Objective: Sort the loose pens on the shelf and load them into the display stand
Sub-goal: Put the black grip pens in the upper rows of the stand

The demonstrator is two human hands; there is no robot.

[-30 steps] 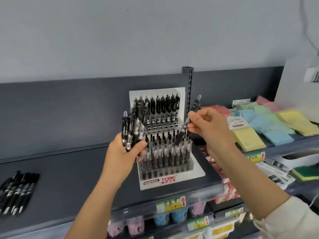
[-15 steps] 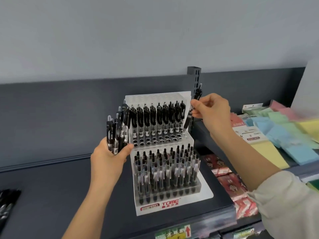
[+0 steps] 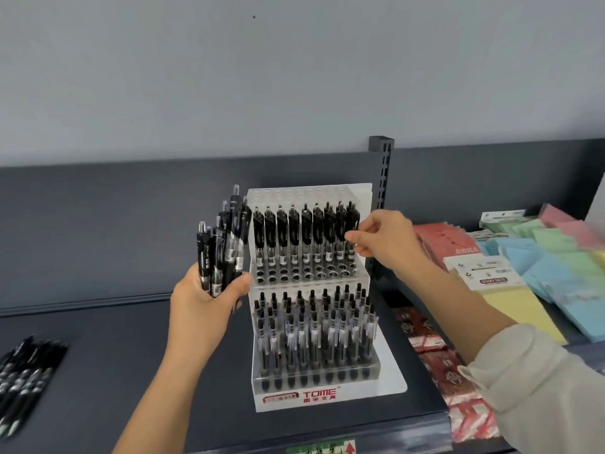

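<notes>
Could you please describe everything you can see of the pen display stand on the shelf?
The display stand is a white and clear plastic two-tier rack standing upright on the dark shelf, with a red TOME label on its front lip. Its lower tier is packed with pens; the upper tier holds one back row of black-clipped pens, with empty holes in front. The right hand pinches the rightmost pen of that row.

head view, close, looks forward and down at the shelf [image 3: 98, 339] from above.
</notes>
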